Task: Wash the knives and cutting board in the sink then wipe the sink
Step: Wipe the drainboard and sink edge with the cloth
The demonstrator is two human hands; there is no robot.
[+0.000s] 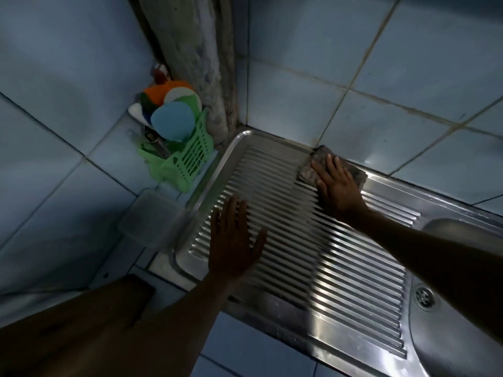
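A steel sink unit with a ribbed draining board (340,268) fills the middle of the view. My right hand (336,186) lies flat, fingers straight, pressing a grey-brown cloth (318,161) onto the board's far edge by the wall. Flat on the ribs near the board's left end rests my left hand (234,238), fingers spread, holding nothing. The sink basin (462,229) shows at the right edge, with a small drain hole (423,296) beside it. A dark brown board (136,289) peeks out under my left forearm. No knife is plainly visible.
A green plastic rack (187,159) holding coloured lids and utensils stands in the tiled corner left of the sink. A clear plastic container (152,216) sits in front of it. Blue wall tiles (381,77) rise behind the sink.
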